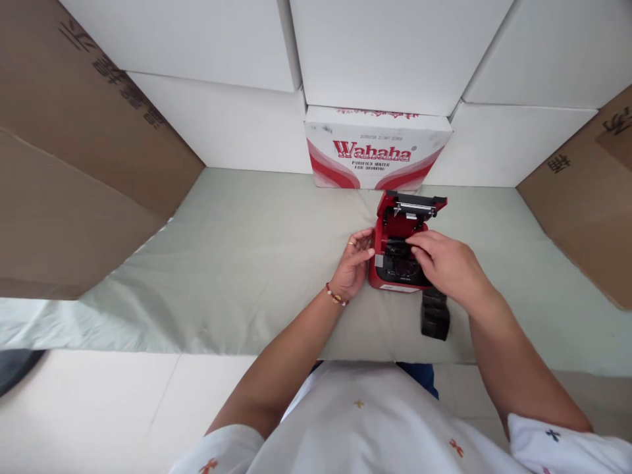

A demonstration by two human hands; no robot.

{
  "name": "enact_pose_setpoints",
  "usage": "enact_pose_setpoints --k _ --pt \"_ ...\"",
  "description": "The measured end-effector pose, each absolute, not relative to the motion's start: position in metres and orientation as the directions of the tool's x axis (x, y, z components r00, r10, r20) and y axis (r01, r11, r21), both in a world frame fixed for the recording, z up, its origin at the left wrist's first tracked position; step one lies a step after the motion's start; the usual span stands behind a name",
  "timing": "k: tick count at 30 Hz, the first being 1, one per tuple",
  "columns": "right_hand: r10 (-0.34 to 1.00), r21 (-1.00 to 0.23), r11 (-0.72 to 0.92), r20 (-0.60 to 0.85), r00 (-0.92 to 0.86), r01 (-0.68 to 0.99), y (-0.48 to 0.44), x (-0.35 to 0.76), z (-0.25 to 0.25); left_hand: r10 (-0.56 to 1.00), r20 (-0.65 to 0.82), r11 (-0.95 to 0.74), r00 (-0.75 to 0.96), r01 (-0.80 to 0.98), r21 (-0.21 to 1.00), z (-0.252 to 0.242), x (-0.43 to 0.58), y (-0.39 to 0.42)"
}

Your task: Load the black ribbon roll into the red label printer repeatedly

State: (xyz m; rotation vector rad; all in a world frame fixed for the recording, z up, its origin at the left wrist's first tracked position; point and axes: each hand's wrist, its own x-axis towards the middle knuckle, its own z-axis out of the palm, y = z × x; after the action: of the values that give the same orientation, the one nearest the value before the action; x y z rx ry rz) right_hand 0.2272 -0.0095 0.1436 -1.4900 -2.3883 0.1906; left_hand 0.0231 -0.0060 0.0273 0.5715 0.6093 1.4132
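Observation:
A small red and black label printer [401, 283] stands on the cloth-covered table with its lid [412, 205] raised. Against the printer's left side my left hand [351, 266] is closed, its curled fingers and thumb steadying the casing. My right hand [447, 263] reaches into the open compartment from the right, thumb and fingertips pinched together at a black part [396, 247] inside. Whatever sits between those fingertips is hidden or too small to make out. Just in front of the printer's right corner lies a black blocky object [435, 317], its kind unclear.
Behind the printer stands a white and red Wahaha water carton [375, 151], in front of stacked white boxes [395, 52]. Brown cardboard panels rise at the left [89, 171] and right [587, 197]. Pale green cloth [237, 263] covers the table, whose front edge is close to my body.

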Motion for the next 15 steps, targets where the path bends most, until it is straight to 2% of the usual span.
enact_pose_setpoints --k 3,6,15 --pt "0.918 -0.088 0.386 -0.064 -0.392 0.918 0.018 0.211 0.150 0.993 -0.099 0.114 0.065 -0.744 0.659 0.025 0.019 -0.002" --pt "0.893 0.003 0.389 -0.247 -0.377 0.921 0.035 0.198 0.157 0.989 -0.140 0.132 0.056 -0.767 0.628 0.023 0.017 0.002" --pt "0.913 0.094 0.234 -0.365 -0.185 0.968 0.048 0.178 0.157 0.985 -0.163 0.140 0.053 -0.802 0.581 0.023 0.019 0.004"
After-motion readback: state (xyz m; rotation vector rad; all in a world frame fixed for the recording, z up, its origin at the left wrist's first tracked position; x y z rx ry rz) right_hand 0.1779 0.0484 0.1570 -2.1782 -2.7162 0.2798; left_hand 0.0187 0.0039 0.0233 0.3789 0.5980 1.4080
